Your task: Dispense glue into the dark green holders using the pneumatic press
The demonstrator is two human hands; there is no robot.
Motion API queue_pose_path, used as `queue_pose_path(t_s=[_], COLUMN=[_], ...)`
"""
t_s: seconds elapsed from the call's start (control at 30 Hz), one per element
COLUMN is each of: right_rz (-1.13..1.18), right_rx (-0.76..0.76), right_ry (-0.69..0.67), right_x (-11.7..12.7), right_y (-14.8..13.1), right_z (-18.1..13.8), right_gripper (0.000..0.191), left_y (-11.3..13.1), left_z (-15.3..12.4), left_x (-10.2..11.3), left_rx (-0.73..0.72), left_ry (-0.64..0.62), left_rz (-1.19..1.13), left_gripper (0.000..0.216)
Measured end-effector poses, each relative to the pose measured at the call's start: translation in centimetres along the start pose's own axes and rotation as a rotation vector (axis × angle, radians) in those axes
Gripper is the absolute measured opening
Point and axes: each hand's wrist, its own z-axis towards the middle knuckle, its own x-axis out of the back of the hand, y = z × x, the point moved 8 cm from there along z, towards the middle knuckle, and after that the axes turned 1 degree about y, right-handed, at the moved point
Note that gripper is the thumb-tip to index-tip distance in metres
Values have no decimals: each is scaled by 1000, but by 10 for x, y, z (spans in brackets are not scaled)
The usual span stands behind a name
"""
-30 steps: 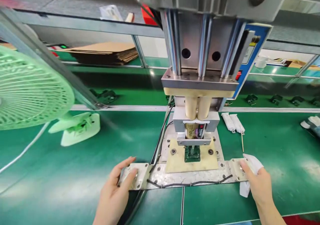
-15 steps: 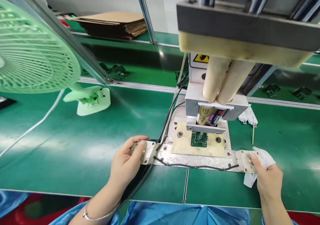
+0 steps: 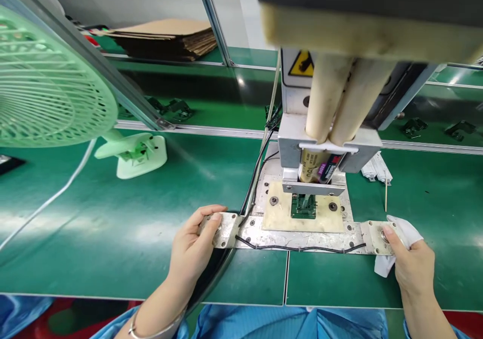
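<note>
My left hand [image 3: 198, 241] is closed around the left button block [image 3: 227, 230] of a metal base plate [image 3: 271, 238], thumb on its top. On the right button block [image 3: 373, 237], the thumb of my right hand [image 3: 414, 263] rests at the round metal button. A white cloth [image 3: 409, 232] is bunched under and behind that hand, whose other fingers are mostly hidden. Between the hands, a green circuit board [image 3: 304, 207] sits in a cream fixture plate [image 3: 273, 218]. Just above it is the press's metal holder [image 3: 292, 148], with two cream tubes [image 3: 328, 97] in it.
A green fan [image 3: 56, 87] stands at left, its white cord crossing the table. Black cables [image 3: 254, 178] run beside the press. White packets [image 3: 377, 167] and a thin stick [image 3: 385, 198] lie right of it. Cardboard sheets [image 3: 169, 34] are stacked on the shelf behind.
The camera view has shifted, so the press's upper block looks larger and higher. Both hands keep their places on the button blocks.
</note>
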Motion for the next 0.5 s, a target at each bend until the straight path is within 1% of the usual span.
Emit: queue_pose_path(t_s=[0.07,0.1,0.13,0.17,0.23,0.27,0.3,0.33,0.37,0.43,0.5], right_rz=[-4,-4,-1,3,15,22,28,34,36,33,25], right_rx=[-9,-11,-13,-14,-15,-14,-14,-14,-15,-22,-25], right_ry=[-1,-2,-4,-6,-11,-14,-18,-21,-24,-28,-39], right_x=[0,0,0,0,0,0,0,-1,-1,-3,-6], right_y=[-1,-3,-5,-7,-11,-12,-12,-11,-10,-6,-3], right_z=[-1,-1,-2,-3,-4,-4,-4,-4,-3,-2,-1], right_gripper=[61,61,62,62,63,63,62,62,61,61,61], left_y=[-1,3,10,22,55,70,83,92,98,105,108], left_z=[0,0,-1,-3,-9,-12,-13,-13,-10,-6,-2], left_x=[0,1,4,7,9,7,0,-10,-24,-60,-94], left_rx=[9,-8,-59,-143,-356,-439,-482,-486,-462,-377,-304], left_ry=[-7,-4,14,47,118,122,88,9,-101,-352,-551], left_rz=[39,83,145,217,348,381,391,383,367,328,291], left_gripper=[42,42,40,37,30,29,31,37,46,69,89])
